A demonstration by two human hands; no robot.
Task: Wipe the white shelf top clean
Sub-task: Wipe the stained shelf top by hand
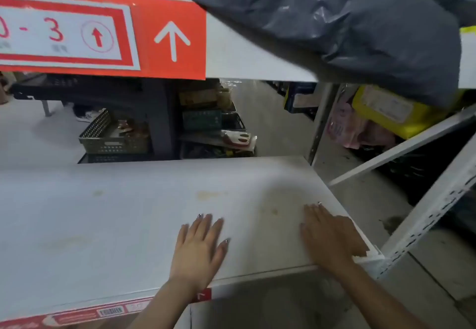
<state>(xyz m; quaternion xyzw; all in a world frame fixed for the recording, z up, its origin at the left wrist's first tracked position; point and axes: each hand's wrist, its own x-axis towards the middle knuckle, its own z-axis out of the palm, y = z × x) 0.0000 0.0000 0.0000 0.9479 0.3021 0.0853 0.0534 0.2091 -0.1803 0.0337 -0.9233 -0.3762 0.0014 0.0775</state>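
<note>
The white shelf top [116, 212] spans the lower half of the view, with faint yellowish stains near its middle and right. My left hand [199, 248] lies flat on it near the front edge, fingers straight and spread. My right hand [329, 236] lies flat on the shelf's right end, fingers together and pointing away from me. Under its heel a bit of white tissue or cloth [367, 256] shows at the front right corner. Neither hand grips anything that I can see.
An upper shelf with a red label [103, 34] hangs close overhead, and a dark plastic bag [347, 24] lies on it. A perforated white upright [425, 217] stands at the right. Baskets [113, 135] and yellow and pink packages [373, 117] sit behind.
</note>
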